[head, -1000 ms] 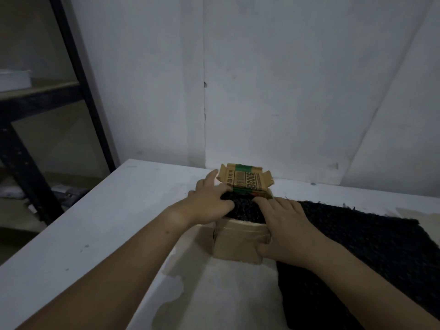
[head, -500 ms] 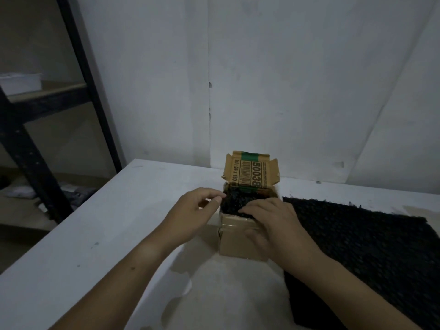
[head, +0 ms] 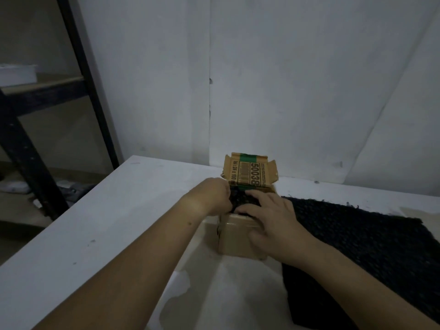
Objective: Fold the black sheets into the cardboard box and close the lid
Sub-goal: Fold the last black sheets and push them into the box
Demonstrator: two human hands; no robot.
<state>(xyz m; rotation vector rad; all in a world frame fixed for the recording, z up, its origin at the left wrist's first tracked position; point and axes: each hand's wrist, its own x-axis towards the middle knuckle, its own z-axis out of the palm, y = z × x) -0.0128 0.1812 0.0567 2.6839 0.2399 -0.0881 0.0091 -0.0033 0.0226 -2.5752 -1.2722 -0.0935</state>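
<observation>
In the head view, the cardboard box (head: pixel 238 236) sat on the white table (head: pixel 107 222), right in front of the person and close to the wall. Black sheets (head: pixel 240 198) were stuffed into its top and bulged above the rim.

The left hand (head: pixel 212 196) was at the left edge of the box. Its fingers were bent down into the black stuff, but I could not tell if they pinched it or only poked it. The right hand (head: pixel 271 217) lay over the top with its fingers spread, pressing down, and its thumb was on the front wall.

The black stuff might spring back up when the hands let go, because it looked puffy. Then the lid (head: pixel 248 171) would not shut flat. A hard push could also slide or tip the box. Another black sheet (head: pixel 357 234) lay flat on the table just beside the box, not yet packed.

The box stood upright with its opening facing up. The lid stood up at the far side, with its printed face toward the person. The box looked about as wide as tall, so I could not pick a long side.
</observation>
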